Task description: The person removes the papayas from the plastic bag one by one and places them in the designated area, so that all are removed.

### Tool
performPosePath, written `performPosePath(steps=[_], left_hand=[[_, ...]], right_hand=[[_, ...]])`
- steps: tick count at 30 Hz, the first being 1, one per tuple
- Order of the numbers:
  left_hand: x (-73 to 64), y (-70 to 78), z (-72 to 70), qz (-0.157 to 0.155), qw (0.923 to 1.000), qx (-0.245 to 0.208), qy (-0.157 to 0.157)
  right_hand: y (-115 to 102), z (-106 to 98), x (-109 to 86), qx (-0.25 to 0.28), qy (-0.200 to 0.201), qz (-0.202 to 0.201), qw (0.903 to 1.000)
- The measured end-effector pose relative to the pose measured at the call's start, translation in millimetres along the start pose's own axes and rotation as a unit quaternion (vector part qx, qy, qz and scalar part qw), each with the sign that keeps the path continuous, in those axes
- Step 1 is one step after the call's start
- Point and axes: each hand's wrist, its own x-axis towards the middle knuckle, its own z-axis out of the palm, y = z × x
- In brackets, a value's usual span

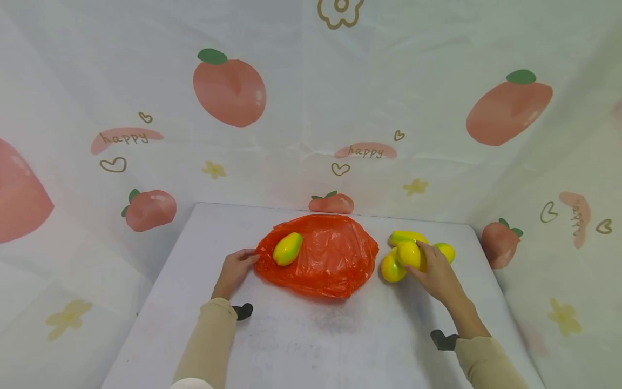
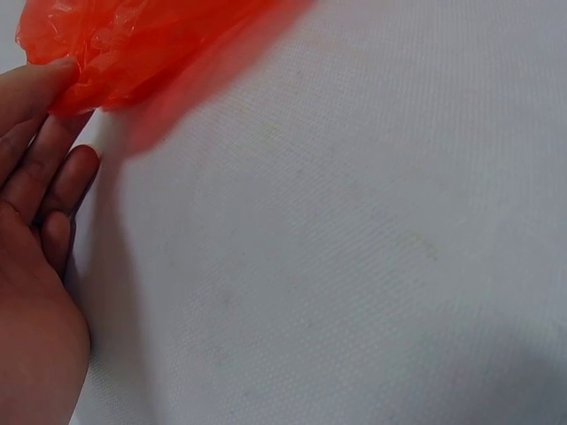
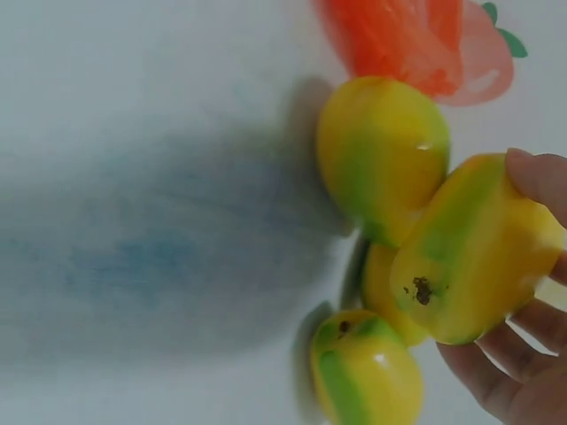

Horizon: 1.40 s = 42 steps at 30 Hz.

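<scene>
Red bag (image 1: 335, 251) and yellow-green fruits (image 3: 381, 150).
With bag edge finger-pinched in left hand (image 1: 236, 267), likely for steadiness; with held fruit (image 3: 474, 252) clasped in right hand (image 1: 438, 274), probably against slipping.

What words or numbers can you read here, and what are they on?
"happy": on the left pink stripe of the backdrop.
"happy": on the middle pink stripe.
"appy": sideways on the right pink stripe; any letter before it is too blurred to read.
No words or numbers can be made out on the bag or the fruits.
</scene>
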Motion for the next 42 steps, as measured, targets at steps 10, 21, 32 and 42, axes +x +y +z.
performPosePath(steps=[10,21,32,42], left_hand=[[-0.9,0.3,-0.5,0.01,0.9999,-0.005,0.007],[-1.2,-2.9,-0.1,0.012,0.9999,0.0,0.01],[-2.9,2.6,0.4,0.005,1.0,0.005,0.004],[-4.9,4.9,-0.1,0.011,0.9999,0.009,0.003]], right_hand=[[15,9,-7.6,0.01,0.025,0.014,0.9995],[17,22,-15.4,0.03,0.005,0.069,0.9971],[10,34,-12.1,-0.012,0.013,0.1,0.9949],[14,45,-8.8,-0.048,0.022,0.121,0.9912]])
